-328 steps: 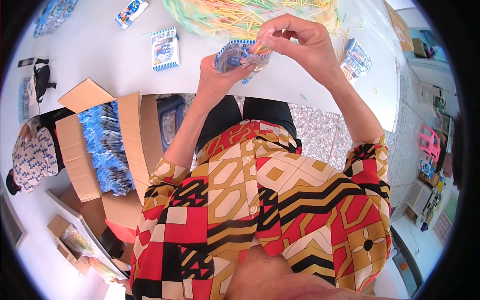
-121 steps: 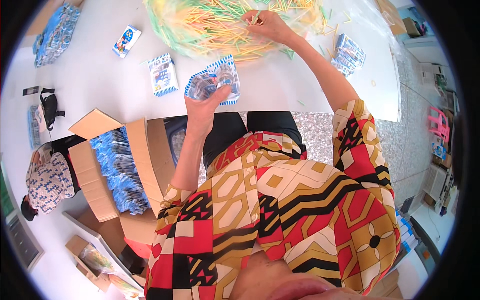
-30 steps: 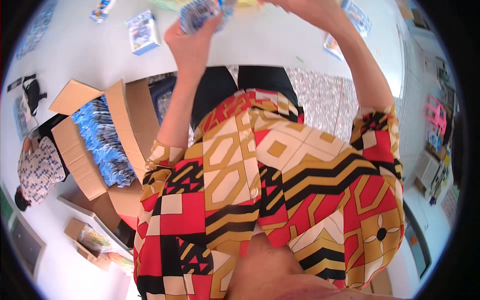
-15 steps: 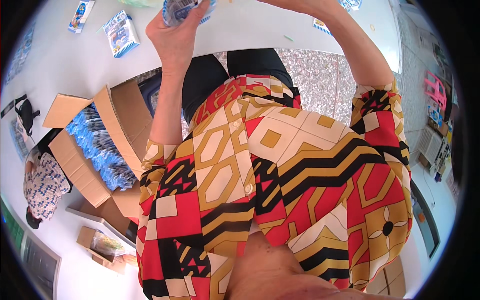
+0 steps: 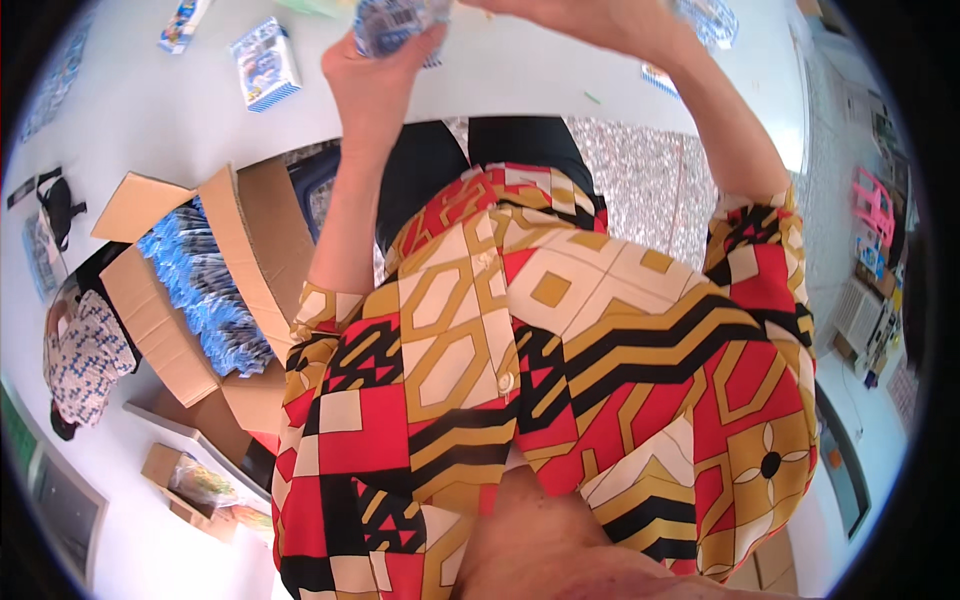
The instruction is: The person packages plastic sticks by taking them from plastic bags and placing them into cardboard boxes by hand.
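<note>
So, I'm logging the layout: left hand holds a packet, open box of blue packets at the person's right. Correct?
Not quite: the head view shows the open box at the person's left. The left hand does hold a packet.

Shirt [image 5: 610, 345] in red, black, ochre and cream, printed with zigzag bands, hexagons and squares; pale round buttons [image 5: 507, 382] down the front; sleeves [image 5: 755, 250] ending near the elbow; black legwear [image 5: 530, 140] below.

Brightly lit; burns out to white at lower left; bends straight edges near the black rim; blurs slightly at the right hand [image 5: 615, 24], top centre.
</note>
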`<state>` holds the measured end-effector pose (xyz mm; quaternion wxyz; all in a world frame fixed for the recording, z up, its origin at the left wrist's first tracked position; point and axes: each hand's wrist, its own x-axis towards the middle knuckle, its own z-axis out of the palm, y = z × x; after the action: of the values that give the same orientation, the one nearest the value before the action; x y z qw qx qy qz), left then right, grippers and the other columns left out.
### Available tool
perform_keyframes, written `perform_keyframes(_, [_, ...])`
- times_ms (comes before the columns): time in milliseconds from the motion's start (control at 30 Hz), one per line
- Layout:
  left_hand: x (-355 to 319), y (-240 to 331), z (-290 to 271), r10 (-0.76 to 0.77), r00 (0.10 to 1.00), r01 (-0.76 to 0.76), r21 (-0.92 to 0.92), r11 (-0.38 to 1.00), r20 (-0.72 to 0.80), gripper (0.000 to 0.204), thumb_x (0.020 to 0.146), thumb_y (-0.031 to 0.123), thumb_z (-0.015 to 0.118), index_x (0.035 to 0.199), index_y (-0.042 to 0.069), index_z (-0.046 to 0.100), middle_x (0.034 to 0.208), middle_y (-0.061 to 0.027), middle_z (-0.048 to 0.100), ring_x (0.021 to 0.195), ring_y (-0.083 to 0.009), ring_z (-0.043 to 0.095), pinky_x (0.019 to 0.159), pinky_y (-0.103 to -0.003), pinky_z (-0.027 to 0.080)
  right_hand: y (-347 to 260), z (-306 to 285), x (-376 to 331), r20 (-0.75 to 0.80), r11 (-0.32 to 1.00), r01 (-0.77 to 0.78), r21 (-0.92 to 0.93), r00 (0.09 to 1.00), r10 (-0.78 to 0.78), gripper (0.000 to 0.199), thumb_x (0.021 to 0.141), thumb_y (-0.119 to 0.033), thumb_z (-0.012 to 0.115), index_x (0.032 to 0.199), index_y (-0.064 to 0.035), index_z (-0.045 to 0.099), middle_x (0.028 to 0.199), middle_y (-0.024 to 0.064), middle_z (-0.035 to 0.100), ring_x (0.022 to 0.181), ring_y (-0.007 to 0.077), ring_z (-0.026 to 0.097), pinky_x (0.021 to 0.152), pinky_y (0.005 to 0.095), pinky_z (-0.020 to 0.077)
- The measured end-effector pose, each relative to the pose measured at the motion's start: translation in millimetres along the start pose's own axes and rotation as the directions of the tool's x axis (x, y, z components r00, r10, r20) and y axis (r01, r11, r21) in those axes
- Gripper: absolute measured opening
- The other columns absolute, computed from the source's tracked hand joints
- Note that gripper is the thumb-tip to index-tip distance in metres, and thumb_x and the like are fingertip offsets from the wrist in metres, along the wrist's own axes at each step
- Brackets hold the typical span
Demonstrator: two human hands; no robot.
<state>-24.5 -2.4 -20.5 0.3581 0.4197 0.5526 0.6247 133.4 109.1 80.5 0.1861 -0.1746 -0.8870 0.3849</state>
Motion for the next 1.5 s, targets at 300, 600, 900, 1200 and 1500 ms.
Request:
perform_keyframes(300, [5, 4, 8, -0.146, 0.987, 0.145, -0.019, 0.989, -0.072, 0.020, 0.073, -0.001, 0.071, 0.093, -0.001, 0.066, 0.082, -0.0031, 0.066, 0.070, -0.0101, 0.060, 0.064, -0.023, 0.048, 9, -2, -4, 0.034, 0.996, 0.050, -0.068, 0.998, -0.048, 0.013, 0.076, -0.002, 0.057, 0.071, 0.0041, 0.046, 0.058, 0.0139, 0.046, 0.053, 0.0196, 0.042, 0.052, 0.0343, 0.0373])
perform_keyframes(600, [-12, -2, 8, -0.099, 0.995, 0.097, -0.044, 0.994, -0.034, 0.014, 0.075, 0.004, 0.071, 0.087, -0.002, 0.067, 0.078, -0.0017, 0.066, 0.069, -0.0059, 0.057, 0.063, -0.022, 0.048, -12, -20, -17, -0.070, 0.867, -0.139, 0.478, 0.978, 0.196, 0.013, 0.084, -0.008, 0.064, 0.077, -0.0001, 0.058, 0.074, 0.0047, 0.060, 0.056, 0.0084, 0.050, 0.051, 0.0216, 0.0388])
perform_keyframes(900, [-10, 1, 10, -0.127, 0.992, 0.126, -0.102, 0.987, 0.001, 0.013, 0.075, 0.004, 0.072, 0.086, -0.001, 0.066, 0.077, -0.0005, 0.065, 0.068, -0.0053, 0.056, 0.062, -0.021, 0.046, -1, -11, -3, 0.015, 0.452, -0.213, 0.866, 0.915, 0.402, 0.008, 0.082, -0.007, 0.065, 0.084, -0.0002, 0.062, 0.063, 0.0040, 0.058, 0.048, 0.0057, 0.048, 0.040, 0.0178, 0.0338])
perform_keyframes(1200, [-11, 6, 12, -0.142, 0.990, 0.142, -0.113, 0.983, 0.010, 0.013, 0.074, 0.003, 0.073, 0.085, -0.001, 0.066, 0.076, 0.0008, 0.064, 0.068, -0.0043, 0.054, 0.061, -0.021, 0.045, 3, -4, -3, -0.030, 0.570, -0.194, 0.799, 0.933, 0.359, 0.009, 0.083, -0.006, 0.063, 0.089, 0.0011, 0.064, 0.065, 0.0049, 0.060, 0.048, 0.0074, 0.048, 0.041, 0.0198, 0.0362])
perform_keyframes(1500, [-13, 5, 13, -0.082, 0.996, 0.083, -0.025, 0.996, 0.030, 0.018, 0.074, 0.004, 0.072, 0.090, -0.001, 0.067, 0.077, -0.0005, 0.066, 0.068, -0.0042, 0.055, 0.063, -0.021, 0.046, 4, -6, -6, -0.089, 0.649, -0.190, 0.737, 0.924, 0.371, 0.009, 0.082, -0.006, 0.065, 0.088, 0.0007, 0.063, 0.064, 0.0037, 0.059, 0.048, 0.0068, 0.047, 0.042, 0.0204, 0.0369])
